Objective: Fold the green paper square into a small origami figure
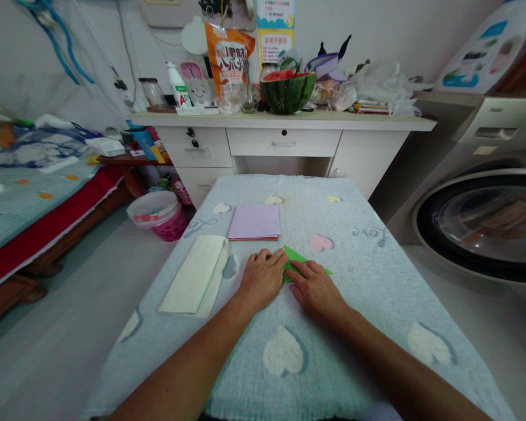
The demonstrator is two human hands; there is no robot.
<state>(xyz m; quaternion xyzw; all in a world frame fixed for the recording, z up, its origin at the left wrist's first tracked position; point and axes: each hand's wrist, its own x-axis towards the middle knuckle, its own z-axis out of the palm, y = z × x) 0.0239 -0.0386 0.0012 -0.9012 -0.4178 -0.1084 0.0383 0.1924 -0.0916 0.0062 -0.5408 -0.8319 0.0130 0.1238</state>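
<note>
A small piece of bright green paper (pixel 292 255), folded to a pointed shape, lies on the cloth-covered table between my hands. My left hand (pixel 264 273) is closed at its left edge, fingers together and fingertips on the paper; the thumb is hidden. From the right, my right hand (pixel 316 290) rests over the paper with its fingers stretched out and a little apart, pressing on it. Part of the green paper is covered by both hands. Just beyond my left hand sits a stack of square paper (pixel 255 221), lilac on top with an orange-red edge below.
A folded cream cloth or paper (pixel 193 275) lies left of my hands on the patterned tablecloth (pixel 355 345). Behind stands a white desk (pixel 284 142) with a cut watermelon (pixel 288 93). A pink bin (pixel 169 225) and bed are left, a washing machine (pixel 477 134) right.
</note>
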